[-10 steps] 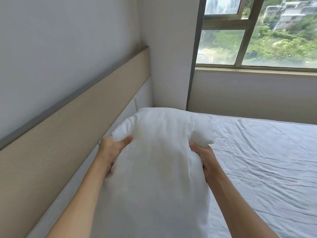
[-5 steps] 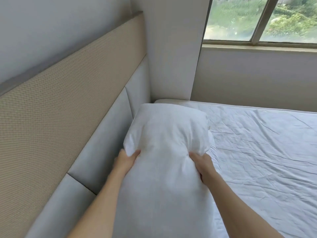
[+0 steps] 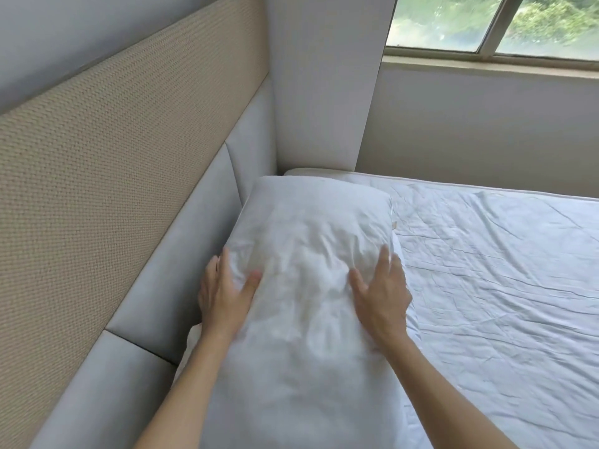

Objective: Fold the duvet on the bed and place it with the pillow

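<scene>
A white pillow (image 3: 311,241) lies lengthwise on the bed (image 3: 486,270), along the headboard at the far left corner. My left hand (image 3: 223,293) rests on the pillow's left side with fingers spread and straight. On the pillow's right side, my right hand (image 3: 382,290) lies flat, fingers loose and slightly blurred. Neither hand grips the fabric. No duvet shows in this view; only the creased white sheet covers the mattress.
A padded grey headboard (image 3: 181,254) with a beige woven panel (image 3: 97,176) runs along the left. A white wall column (image 3: 324,82) stands at the bed's corner. A window (image 3: 492,24) sits above the far wall. The sheet stretches away to the right.
The pillow came down from the air onto the bed beside the headboard. Both hands let go of its sides and now lie open on it. The view tilted downward.
</scene>
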Available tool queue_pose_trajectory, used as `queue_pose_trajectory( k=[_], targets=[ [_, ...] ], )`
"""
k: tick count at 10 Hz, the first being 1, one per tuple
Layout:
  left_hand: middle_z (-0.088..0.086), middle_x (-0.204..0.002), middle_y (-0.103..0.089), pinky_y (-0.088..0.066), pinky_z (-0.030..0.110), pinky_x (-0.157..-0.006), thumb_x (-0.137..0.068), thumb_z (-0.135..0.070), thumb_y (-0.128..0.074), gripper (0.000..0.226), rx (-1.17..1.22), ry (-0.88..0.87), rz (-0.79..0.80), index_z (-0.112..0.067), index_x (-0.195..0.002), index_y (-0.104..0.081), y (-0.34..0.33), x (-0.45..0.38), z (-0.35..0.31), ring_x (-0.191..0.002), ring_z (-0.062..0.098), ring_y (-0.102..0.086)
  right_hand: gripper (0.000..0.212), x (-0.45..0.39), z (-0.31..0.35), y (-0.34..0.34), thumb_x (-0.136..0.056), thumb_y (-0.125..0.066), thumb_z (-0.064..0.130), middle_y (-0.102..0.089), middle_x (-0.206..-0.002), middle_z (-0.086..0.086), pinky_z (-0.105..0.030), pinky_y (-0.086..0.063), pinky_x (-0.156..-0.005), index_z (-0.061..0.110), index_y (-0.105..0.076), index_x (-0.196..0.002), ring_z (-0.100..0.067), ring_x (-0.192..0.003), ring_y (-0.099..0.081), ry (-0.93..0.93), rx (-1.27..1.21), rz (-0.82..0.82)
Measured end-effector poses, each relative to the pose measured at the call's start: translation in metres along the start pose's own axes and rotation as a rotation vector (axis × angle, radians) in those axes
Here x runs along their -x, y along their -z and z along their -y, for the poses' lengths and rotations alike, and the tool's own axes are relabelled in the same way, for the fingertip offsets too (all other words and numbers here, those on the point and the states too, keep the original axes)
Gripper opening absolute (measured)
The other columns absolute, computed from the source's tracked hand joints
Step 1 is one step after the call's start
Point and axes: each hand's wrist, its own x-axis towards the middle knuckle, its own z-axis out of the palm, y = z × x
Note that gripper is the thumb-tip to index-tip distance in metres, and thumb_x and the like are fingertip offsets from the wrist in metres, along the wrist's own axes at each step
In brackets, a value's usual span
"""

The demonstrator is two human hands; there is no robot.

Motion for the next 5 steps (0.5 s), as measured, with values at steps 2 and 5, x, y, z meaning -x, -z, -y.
queue_pose_trajectory(
  k=[2,5],
  targets=[
    [-0.011,-0.170,0.010,-0.002,0.046,-0.125,-0.090,-0.082,-0.006,0.072,-0.324,-0.397,0.152,-0.055,-0.156,-0.001,-0.022,0.033,-0.029,-0.157,0.017,0.012,0.077,0.031,0.029,-0.017,-0.089,-0.009,0.070,0.005,-0.173,0.007,-0.057,0.006,-0.124,0.045,-0.004,-0.161,-0.026,-0.159,0.012,0.407,0.292,0.241],
    [-0.010,-0.170,0.010,-0.007,0.049,-0.126,-0.092,-0.079,-0.017,0.072,-0.380,-0.352,0.181,-0.052,-0.157,-0.003,-0.014,0.045,-0.038,-0.157,0.019,0.011,0.070,0.036,0.028,0.005,-0.102,-0.028,0.065,0.006,-0.173,0.010,-0.060,0.003,-0.123,0.044,0.001,-0.162,-0.027,-0.159,0.013,0.360,0.313,0.274]
  ],
)
